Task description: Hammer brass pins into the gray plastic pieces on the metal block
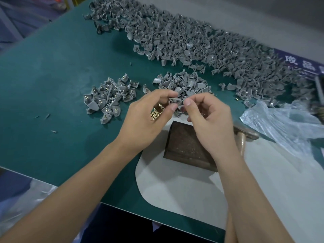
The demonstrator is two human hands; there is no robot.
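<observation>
Above the far edge of the metal block (185, 144), the left hand (145, 123) and right hand (210, 120) meet over one gray plastic piece (174, 100): the left fingers (173, 107) pinch the piece, while the right fingers (188, 102) are pressed together at its end, seemingly seating a brass pin too small to make out. Loose brass pins (156, 114) lie on the green tabletop (52, 85) just under the left hand, and the hammer (245, 135) rests beside the block, untouched. From here, a pin set crooked would likely bend or split the plastic once struck. It could also slip out on the way down to the block and roll among the unpinned pieces (184, 83), and a piece sitting near the block's edge might tip under the blow.
</observation>
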